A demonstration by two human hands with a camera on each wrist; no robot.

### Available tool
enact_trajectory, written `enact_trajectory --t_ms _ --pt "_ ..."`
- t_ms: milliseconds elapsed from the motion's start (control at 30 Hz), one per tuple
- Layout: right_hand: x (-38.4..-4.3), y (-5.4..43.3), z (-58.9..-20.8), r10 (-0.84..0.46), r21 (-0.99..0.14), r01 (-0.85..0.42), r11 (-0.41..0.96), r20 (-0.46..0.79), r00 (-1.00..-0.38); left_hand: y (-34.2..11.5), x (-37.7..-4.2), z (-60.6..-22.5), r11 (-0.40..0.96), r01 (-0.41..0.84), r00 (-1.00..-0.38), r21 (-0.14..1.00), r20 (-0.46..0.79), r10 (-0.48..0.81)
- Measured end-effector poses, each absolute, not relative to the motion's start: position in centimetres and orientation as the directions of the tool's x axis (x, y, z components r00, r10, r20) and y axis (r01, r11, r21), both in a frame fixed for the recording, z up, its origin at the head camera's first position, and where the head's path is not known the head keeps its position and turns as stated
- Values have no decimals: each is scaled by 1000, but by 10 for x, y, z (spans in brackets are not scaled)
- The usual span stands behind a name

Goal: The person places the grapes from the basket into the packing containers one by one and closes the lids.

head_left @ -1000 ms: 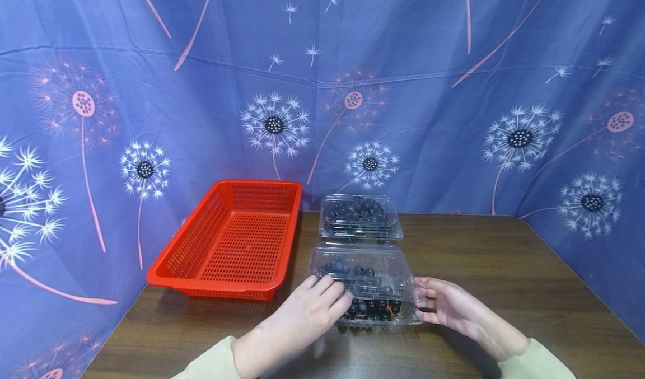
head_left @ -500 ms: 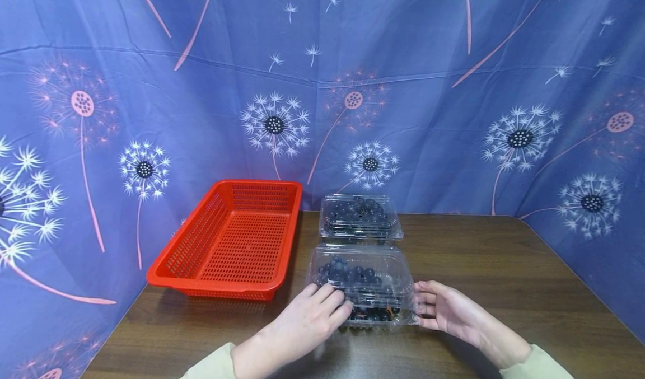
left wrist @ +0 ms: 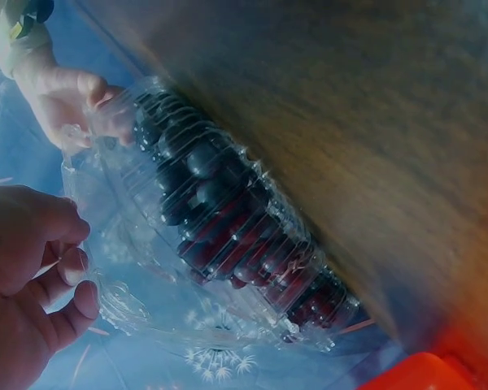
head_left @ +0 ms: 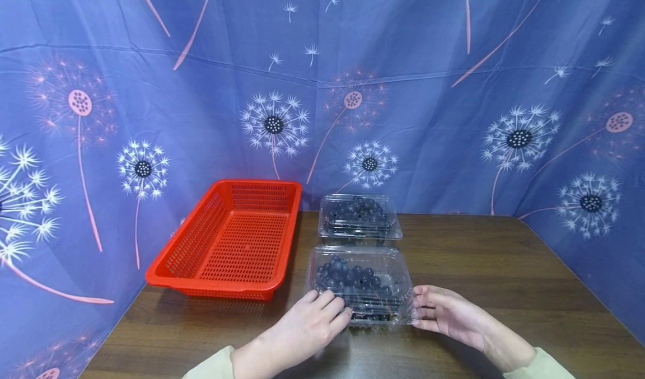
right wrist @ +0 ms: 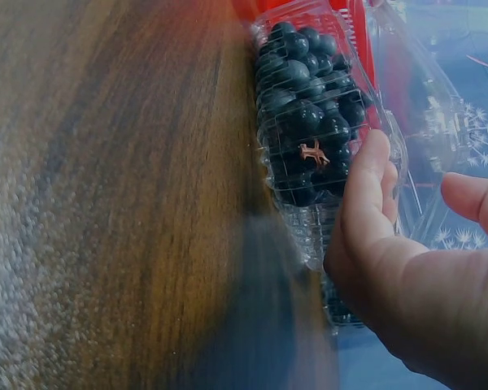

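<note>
Dark round grapes fill a clear plastic clamshell box on the table. Its hinged lid slopes over the fruit, with a gap at the front. At the front left corner, my left hand pinches the lid's edge with curled fingers; the left wrist view shows its fingertips at the rim. My right hand holds the right edge between thumb and fingers. A brown stem shows among the grapes in the right wrist view.
Behind the near box stands another clear box of dark grapes with its lid down. A red perforated plastic basket sits to the left on the wooden table. A blue dandelion-print cloth hangs behind.
The lid of the near box has come down toward its base, narrowing the front gap. My right hand has dropped slightly with it; the left hand stays at the front left corner.
</note>
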State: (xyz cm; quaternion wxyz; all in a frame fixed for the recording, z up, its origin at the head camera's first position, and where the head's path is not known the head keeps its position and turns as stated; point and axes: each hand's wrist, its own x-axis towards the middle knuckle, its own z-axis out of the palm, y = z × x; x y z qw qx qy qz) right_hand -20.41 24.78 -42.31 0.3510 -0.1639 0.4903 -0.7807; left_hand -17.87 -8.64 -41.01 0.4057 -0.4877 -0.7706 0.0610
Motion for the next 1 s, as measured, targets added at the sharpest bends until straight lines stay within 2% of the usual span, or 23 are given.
enact_trajectory --t_ms 300,1000 --pt "-201 246 -423 -707 -880 398 -259 -108 -699 -85 -175 -412 506 709 -172 -491 574 800" --pt "-197 239 -423 -631 -911 378 -163 -198 -750 -81 -171 -413 474 688 -166 -549 516 840"
